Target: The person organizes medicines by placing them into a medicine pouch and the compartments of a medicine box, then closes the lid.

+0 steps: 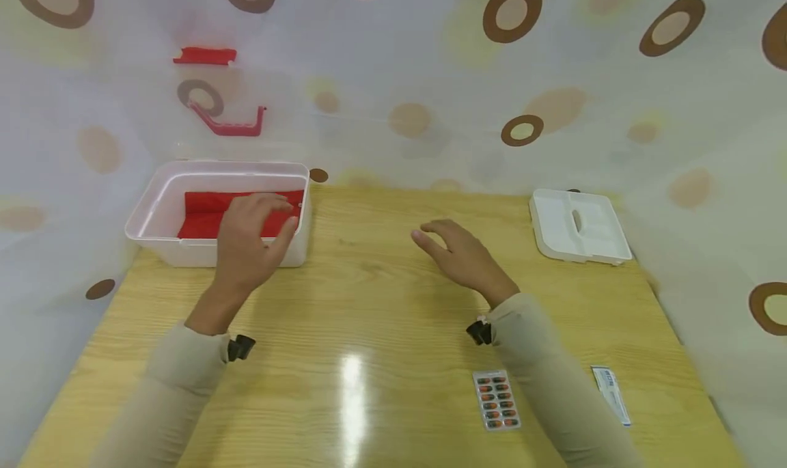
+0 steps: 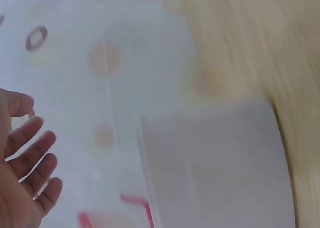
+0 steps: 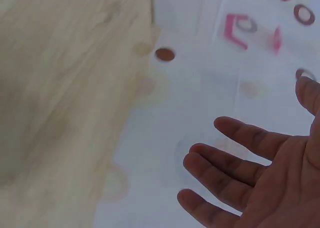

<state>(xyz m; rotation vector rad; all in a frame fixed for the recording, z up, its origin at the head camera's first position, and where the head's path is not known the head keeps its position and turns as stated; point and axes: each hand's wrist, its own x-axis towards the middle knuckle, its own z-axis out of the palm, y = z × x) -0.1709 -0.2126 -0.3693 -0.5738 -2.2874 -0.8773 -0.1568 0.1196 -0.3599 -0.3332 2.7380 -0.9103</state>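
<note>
My left hand (image 1: 249,242) hovers over the front right part of a white plastic box (image 1: 215,253), its fingers loosely bent and holding nothing. Inside the box lies a folded red cloth item (image 1: 212,212), partly covered by this hand in the head view. In the left wrist view the left hand (image 2: 25,163) shows its fingers spread apart beside the box wall (image 2: 225,173). My right hand (image 1: 461,253) is above the middle of the wooden table, thumb and fingers apart with nothing between them. The right wrist view shows the right hand (image 3: 270,173) with bare, relaxed fingers.
Behind the box stands a clear lid with a pink handle (image 1: 236,129) and a red latch (image 1: 205,56). A white compartment tray (image 1: 559,222) sits at the back right. Nearer are a blister pack of capsules (image 1: 496,401) and a small white-and-blue packet (image 1: 611,394). A patterned curtain (image 1: 418,147) borders the table (image 1: 369,297).
</note>
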